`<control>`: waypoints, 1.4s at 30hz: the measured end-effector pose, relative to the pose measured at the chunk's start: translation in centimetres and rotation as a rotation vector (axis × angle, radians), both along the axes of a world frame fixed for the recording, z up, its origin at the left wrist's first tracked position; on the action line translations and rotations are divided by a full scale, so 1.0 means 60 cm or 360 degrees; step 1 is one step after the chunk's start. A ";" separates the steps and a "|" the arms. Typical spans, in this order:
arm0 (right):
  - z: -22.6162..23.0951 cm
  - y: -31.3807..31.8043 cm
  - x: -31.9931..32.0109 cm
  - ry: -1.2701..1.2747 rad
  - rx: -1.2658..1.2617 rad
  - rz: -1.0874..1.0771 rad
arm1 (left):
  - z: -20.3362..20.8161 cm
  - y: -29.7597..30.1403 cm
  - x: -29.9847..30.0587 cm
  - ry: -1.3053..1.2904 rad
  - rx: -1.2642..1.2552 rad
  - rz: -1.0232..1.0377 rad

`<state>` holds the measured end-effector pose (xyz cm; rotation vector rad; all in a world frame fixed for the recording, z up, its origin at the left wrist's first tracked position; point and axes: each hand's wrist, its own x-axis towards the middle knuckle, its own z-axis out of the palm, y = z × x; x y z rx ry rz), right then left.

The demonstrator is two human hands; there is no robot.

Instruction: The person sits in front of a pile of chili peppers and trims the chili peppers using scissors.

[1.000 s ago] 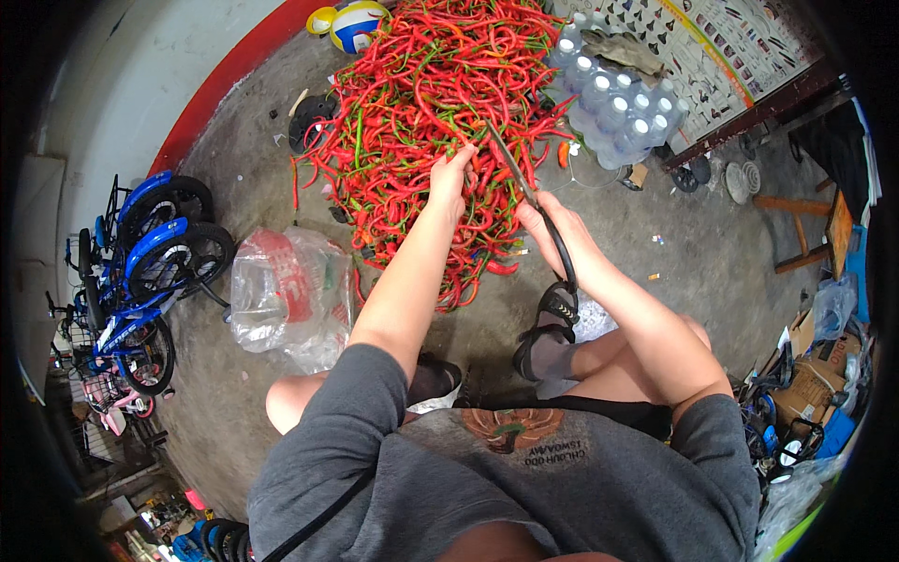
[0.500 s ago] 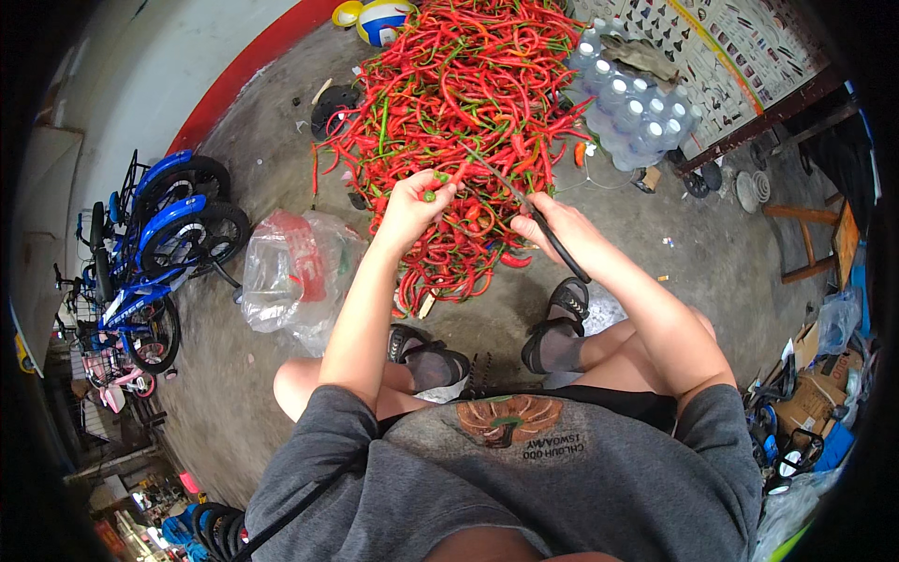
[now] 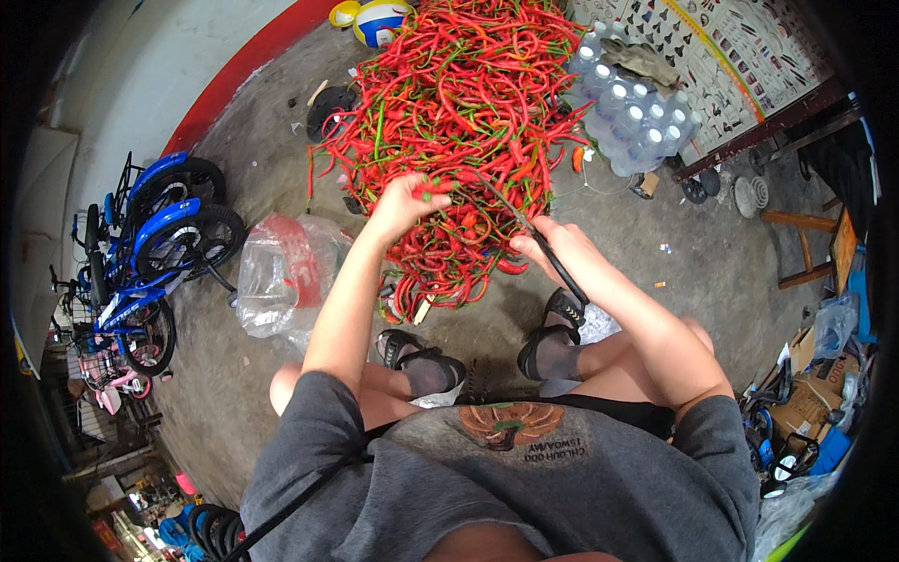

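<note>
A large heap of red chili peppers point(image 3: 468, 84), some with green stems, spreads over the floor in front of me. My left hand point(image 3: 401, 206) is closed at the near left side of the heap. Green stem ends point(image 3: 426, 196) poke out of its pinched fingers, and the chili bodies are hard to tell from the heap behind. In my right hand point(image 3: 562, 245) is a pair of dark scissors point(image 3: 508, 206), its black handle in my grip. The blades point up and left over the heap, close to my left fingers.
A clear plastic bag point(image 3: 272, 281) lies left of the heap, near a blue bicycle point(image 3: 140, 272). Shrink-wrapped bottles point(image 3: 627, 122) stand right of it, below a display board point(image 3: 730, 56). A ball point(image 3: 379, 21) lies at the far left. My sandaled feet point(image 3: 426, 365) flank the near end.
The scissors have come down a little, their tips now lower over the heap. My left hand has shifted slightly left, still pinching green-stemmed chilies.
</note>
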<state>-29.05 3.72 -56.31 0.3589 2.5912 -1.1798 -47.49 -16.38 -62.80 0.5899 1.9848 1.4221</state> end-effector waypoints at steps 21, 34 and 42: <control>-0.017 0.037 0.003 0.0386 -0.0185 -0.0265 | -0.008 0.127 -0.119 0.0577 -0.0118 0.0401; 0.005 0.001 -0.005 0.0252 -0.0210 -0.0071 | 0.068 0.045 0.043 0.0222 0.0039 0.0483; -0.012 -0.017 -0.022 0.0216 -0.0113 0.0093 | 0.072 -0.002 0.043 0.0726 -0.0103 0.0237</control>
